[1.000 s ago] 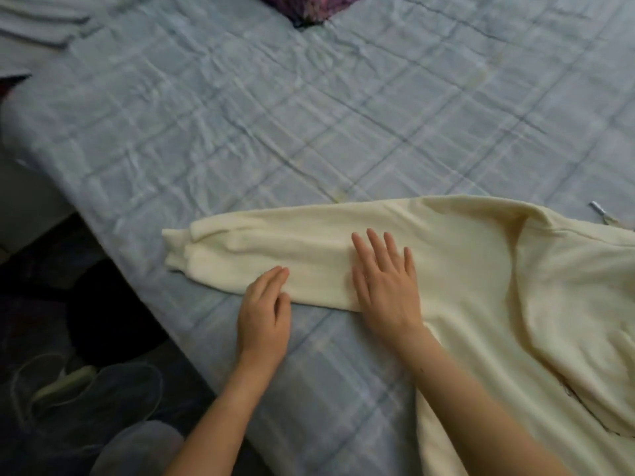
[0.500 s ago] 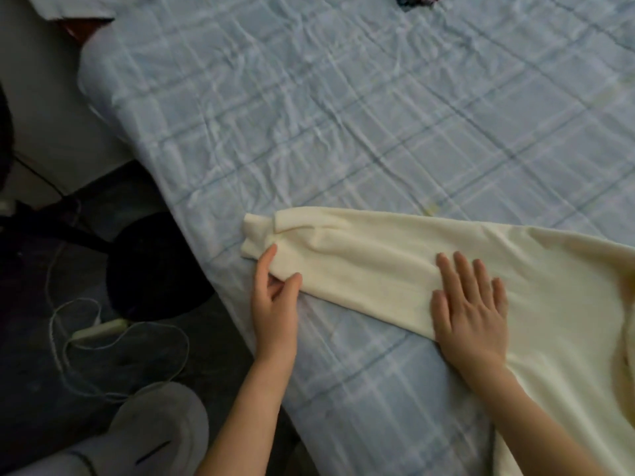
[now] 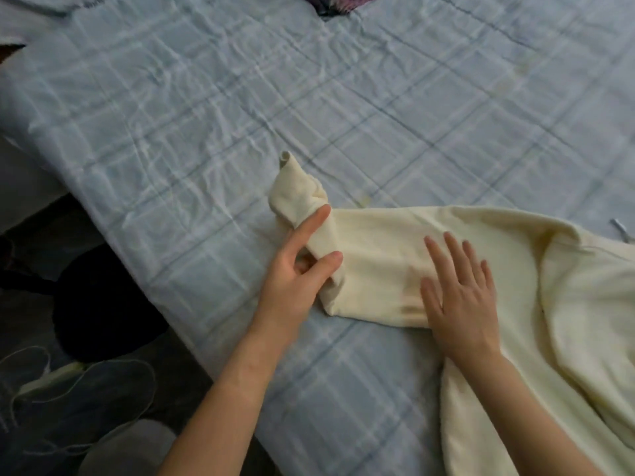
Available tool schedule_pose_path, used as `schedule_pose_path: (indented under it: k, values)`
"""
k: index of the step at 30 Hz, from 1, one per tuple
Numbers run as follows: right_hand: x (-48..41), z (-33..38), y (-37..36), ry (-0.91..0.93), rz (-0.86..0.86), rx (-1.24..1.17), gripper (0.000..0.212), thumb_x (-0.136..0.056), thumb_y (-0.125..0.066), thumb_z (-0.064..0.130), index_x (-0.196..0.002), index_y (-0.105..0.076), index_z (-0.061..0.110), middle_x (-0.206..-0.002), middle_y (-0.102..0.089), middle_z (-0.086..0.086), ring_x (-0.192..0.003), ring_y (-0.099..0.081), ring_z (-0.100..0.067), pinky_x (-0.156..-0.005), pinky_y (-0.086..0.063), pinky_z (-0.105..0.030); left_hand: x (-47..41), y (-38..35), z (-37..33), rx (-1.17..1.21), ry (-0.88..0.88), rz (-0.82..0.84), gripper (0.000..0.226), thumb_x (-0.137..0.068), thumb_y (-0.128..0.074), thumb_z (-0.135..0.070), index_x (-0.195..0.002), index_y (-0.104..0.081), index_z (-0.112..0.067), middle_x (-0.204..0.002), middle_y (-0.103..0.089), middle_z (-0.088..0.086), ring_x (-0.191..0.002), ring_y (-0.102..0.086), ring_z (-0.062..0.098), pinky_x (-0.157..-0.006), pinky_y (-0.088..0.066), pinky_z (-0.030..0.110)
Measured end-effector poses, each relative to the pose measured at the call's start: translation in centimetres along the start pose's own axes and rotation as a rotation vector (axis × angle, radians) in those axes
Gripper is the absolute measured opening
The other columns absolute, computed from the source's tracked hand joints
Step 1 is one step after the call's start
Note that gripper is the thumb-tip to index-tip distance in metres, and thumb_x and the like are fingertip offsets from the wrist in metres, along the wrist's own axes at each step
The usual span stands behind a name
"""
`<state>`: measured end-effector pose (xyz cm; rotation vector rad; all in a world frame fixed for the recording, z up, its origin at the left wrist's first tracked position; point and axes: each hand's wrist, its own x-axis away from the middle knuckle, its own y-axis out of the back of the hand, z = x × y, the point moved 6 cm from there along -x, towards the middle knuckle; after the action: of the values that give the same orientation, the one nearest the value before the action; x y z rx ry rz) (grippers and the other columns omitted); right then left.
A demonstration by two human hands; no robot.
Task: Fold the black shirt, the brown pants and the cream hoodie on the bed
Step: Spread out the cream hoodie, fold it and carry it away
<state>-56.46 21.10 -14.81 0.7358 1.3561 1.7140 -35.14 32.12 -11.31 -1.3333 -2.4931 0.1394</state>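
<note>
The cream hoodie (image 3: 584, 304) lies on the right of the bed, its sleeve (image 3: 385, 255) stretched out to the left. My left hand (image 3: 295, 269) pinches the sleeve's end between thumb and fingers and holds the cuff (image 3: 295, 194) lifted and bent back over the sleeve. Flat and with fingers spread, my right hand (image 3: 460, 297) presses on the sleeve nearer the hoodie's body. The black shirt and brown pants are out of view.
The bed (image 3: 240, 115) wears a wrinkled pale blue checked sheet; its edge runs diagonally at the lower left. Beyond the edge the floor holds a dark round object (image 3: 103, 304) and a white cord (image 3: 68, 379). A purple patterned fabric (image 3: 340, 3) sits at the top edge.
My left hand has taken the cuff, lifted it off the sheet and carried it right, bending the sleeve end back. My right hand stays pressed on the sleeve.
</note>
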Motion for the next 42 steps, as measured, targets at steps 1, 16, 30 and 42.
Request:
schedule_pose_path:
  k: [1,16,30,42]
  values:
    - [0.9,-2.2,1.6,-0.063,-0.07,0.009,0.059,-0.096,-0.037,0.036,-0.153,-0.032,0.025,-0.16,-0.028,-0.005,-0.149,-0.022,-0.03,-0.118,-0.017,-0.05,0.2,-1.9,0.1,-0.006,0.007,0.055,0.055,-0.081,-0.069,-0.006,-0.12,-0.064,-0.045,-0.118,-0.066,-0.006,-0.097,-0.061,0.009,-0.084,-0.053,0.019]
    - [16.9,-26.1,4.8,-0.745,-0.016,-0.004,0.064,-0.091,-0.026,0.048,-0.154,-0.024,0.035,-0.164,-0.019,0.0,-0.152,-0.007,-0.026,-0.12,-0.008,-0.051,7.8,-28.1,9.3,-0.08,0.248,0.675,0.055,-0.081,-0.07,-0.007,-0.118,-0.064,-0.047,-0.093,-0.063,0.0,-0.075,-0.05,0.01,-0.056,-0.045,0.016]
    - [26.2,-33.0,6.5,-0.772,0.011,-0.032,0.058,-0.1,-0.038,0.044,-0.155,-0.022,0.035,-0.163,-0.021,0.002,-0.151,-0.012,-0.025,-0.12,-0.008,-0.049,12.7,-41.9,14.8,-0.504,-0.102,0.887,0.06,-0.075,-0.069,-0.017,-0.129,-0.056,-0.038,-0.103,-0.053,-0.015,-0.078,-0.056,0.012,-0.073,-0.045,0.018]
    - [22.8,-30.0,12.5,-0.534,-0.6,-0.328,0.051,-0.095,-0.043,0.018,-0.145,-0.045,0.007,-0.151,-0.043,-0.012,-0.143,-0.035,-0.026,-0.117,-0.029,-0.046,12.2,-40.3,11.6,-0.839,-0.476,0.824,0.036,-0.083,-0.048,-0.004,-0.107,-0.072,-0.017,-0.132,-0.058,0.007,-0.115,-0.058,0.022,-0.098,-0.041,0.024]
